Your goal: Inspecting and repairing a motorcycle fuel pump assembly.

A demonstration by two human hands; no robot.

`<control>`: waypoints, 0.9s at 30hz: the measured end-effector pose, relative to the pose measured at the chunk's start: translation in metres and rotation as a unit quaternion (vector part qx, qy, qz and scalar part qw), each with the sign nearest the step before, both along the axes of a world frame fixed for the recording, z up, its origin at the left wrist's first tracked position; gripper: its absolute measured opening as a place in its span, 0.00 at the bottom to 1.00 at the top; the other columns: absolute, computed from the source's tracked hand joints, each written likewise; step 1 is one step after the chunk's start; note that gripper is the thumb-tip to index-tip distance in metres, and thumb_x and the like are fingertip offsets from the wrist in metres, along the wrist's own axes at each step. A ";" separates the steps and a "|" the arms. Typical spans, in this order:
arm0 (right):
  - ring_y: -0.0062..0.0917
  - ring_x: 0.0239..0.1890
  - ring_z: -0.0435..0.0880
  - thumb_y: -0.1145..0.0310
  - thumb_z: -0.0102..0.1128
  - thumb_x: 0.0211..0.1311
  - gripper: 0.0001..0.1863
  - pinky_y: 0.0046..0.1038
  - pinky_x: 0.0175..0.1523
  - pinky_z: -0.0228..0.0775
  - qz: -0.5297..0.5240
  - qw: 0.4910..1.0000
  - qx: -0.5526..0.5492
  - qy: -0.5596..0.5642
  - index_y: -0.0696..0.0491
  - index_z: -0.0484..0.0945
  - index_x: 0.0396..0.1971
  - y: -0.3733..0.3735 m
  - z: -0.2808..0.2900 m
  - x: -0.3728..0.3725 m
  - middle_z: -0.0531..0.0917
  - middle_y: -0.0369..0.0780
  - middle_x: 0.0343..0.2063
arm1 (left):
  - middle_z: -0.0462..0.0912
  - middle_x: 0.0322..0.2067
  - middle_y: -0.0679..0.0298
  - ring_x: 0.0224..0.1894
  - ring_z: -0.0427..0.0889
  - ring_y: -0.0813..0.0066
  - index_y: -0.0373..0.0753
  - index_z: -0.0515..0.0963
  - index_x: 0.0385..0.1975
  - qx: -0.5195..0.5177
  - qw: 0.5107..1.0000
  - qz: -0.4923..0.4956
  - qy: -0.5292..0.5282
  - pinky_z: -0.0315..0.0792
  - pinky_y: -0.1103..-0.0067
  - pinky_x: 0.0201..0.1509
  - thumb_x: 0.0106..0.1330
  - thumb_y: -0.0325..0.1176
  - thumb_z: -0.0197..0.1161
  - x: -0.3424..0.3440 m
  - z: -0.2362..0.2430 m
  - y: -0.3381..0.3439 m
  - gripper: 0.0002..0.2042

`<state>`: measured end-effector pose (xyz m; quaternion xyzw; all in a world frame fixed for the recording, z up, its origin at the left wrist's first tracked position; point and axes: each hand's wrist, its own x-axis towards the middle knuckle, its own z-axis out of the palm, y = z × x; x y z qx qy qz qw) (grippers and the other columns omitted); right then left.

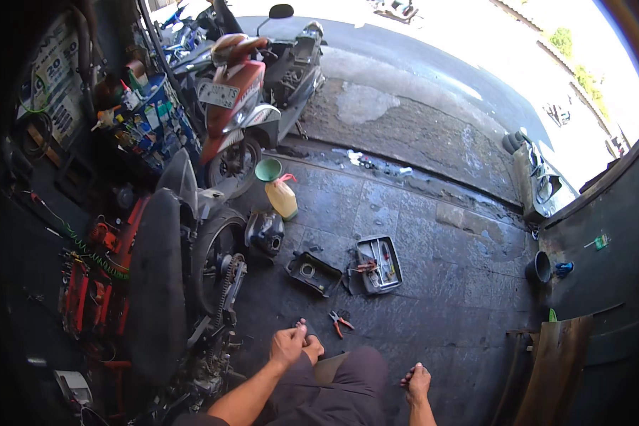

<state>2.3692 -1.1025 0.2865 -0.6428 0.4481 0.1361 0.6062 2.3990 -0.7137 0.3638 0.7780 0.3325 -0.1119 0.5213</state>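
My left hand [288, 346] is closed above my left knee, beside my bare foot [313, 348]. Something small may be pinched at its fingertips, but I cannot make it out. My right hand [418, 383] hangs low to the right of my leg with its fingers curled in. What it holds, if anything, is too small to name. On the dark floor ahead lie pliers with orange handles [341, 324]. Beyond them are an open black plastic box [314, 274] and a grey tray of hand tools [397, 282].
At my left stands a partly stripped motorcycle [165, 284] with its chain exposed. A black tank [265, 233] and a yellowish jerrycan [282, 199] with a green funnel [268, 169] are farther off, near a red scooter [245, 89]. A black bucket [538, 268] and wooden board [557, 369] are right.
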 end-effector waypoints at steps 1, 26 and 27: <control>0.20 0.14 0.74 0.57 0.49 0.77 0.18 0.24 0.18 0.70 0.008 1.000 -0.015 -0.006 0.54 0.75 0.29 0.002 0.003 0.009 0.75 0.34 0.18 | 0.85 0.22 0.54 0.27 0.85 0.67 0.33 0.85 0.28 0.017 0.999 -0.019 0.023 0.75 0.71 0.34 0.69 0.48 0.59 0.023 -0.009 0.009 0.22; 0.27 0.53 0.83 0.83 0.60 0.64 0.30 0.23 0.54 0.76 0.287 0.936 0.158 -0.128 0.61 0.62 0.65 0.054 -0.515 0.378 0.80 0.43 0.50 | 0.84 0.49 0.56 0.44 0.84 0.67 0.33 0.75 0.57 -0.163 0.975 -0.106 -0.109 0.77 0.70 0.52 0.72 0.44 0.62 0.344 -0.632 -0.130 0.22; 0.29 0.54 0.82 0.82 0.63 0.64 0.31 0.25 0.56 0.75 0.272 0.935 0.175 -0.144 0.60 0.63 0.65 0.066 -0.514 0.366 0.80 0.42 0.48 | 0.84 0.49 0.57 0.43 0.84 0.72 0.34 0.73 0.59 -0.296 0.947 -0.093 -0.088 0.77 0.73 0.51 0.75 0.51 0.55 0.337 -0.639 -0.129 0.26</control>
